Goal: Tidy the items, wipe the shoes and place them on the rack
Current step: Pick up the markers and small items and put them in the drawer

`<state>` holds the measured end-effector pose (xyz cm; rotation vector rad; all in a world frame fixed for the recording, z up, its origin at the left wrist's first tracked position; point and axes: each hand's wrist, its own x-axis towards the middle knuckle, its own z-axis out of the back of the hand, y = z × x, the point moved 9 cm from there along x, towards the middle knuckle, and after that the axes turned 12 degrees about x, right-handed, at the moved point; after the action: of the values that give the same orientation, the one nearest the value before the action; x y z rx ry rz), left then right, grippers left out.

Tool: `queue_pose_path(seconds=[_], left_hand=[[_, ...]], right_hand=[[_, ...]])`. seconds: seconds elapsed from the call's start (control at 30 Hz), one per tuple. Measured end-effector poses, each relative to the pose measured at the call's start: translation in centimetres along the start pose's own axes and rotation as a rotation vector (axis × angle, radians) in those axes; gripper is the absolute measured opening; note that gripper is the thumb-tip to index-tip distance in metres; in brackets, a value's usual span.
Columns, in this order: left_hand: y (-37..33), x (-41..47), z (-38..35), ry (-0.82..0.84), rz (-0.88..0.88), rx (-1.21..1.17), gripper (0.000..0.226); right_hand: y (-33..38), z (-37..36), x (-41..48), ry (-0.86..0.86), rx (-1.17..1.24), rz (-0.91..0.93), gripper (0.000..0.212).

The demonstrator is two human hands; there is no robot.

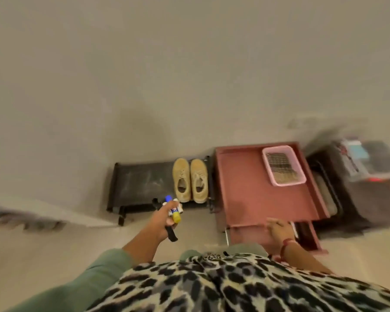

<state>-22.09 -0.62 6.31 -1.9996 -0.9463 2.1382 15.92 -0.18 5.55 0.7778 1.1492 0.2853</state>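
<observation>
While two shoes (181,180) sit on one rack (140,183), left hand (160,221) clamps bottles (175,211), right hand (280,229) flat on drawer (248,235).

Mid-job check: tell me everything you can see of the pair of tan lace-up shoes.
The pair of tan lace-up shoes looks like suede or cloth, with pale laces and light insoles showing through the open tops. Both stand upright, side by side, toes toward the wall, on top of the low black rack at its right end, beside the dusty-pink cabinet. Only the rack is seen touching them.
</observation>
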Motion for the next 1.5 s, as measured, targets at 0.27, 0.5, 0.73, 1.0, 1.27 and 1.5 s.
queue_pose_path(seconds=[0.27,0.5,0.73,1.0,1.27,1.5], left_hand=[[4.0,3.1,-8.0,0.13,0.074,0.232,0.02],[8.6,2.5,-11.6,0.166,0.145,0.31,0.024],[11.0,3.1,-13.0,0.014,0.188,0.142,0.021],[17.4,2.3,-22.7,-0.138,0.176,0.048,0.026],[20.7,2.8,-29.3,-0.151,0.209,0.011,0.029],[24.2,8.9,-28.5,-0.135,0.259,0.106,0.028]], right_hand=[[-3.1,12.5,-2.4,-0.197,0.119,-0.004,0.017],[-2.7,16.6,-2.1,-0.233,0.13,-0.032,0.014],[-0.1,17.5,3.7,-0.045,-0.225,-0.037,0.013],[3.8,20.3,16.4,0.189,-0.355,-0.082,0.016],[4.6,18.1,21.1,0.307,-0.432,-0.069,0.021],[-3.7,12.3,22.0,0.492,-0.483,-0.123,0.014]])
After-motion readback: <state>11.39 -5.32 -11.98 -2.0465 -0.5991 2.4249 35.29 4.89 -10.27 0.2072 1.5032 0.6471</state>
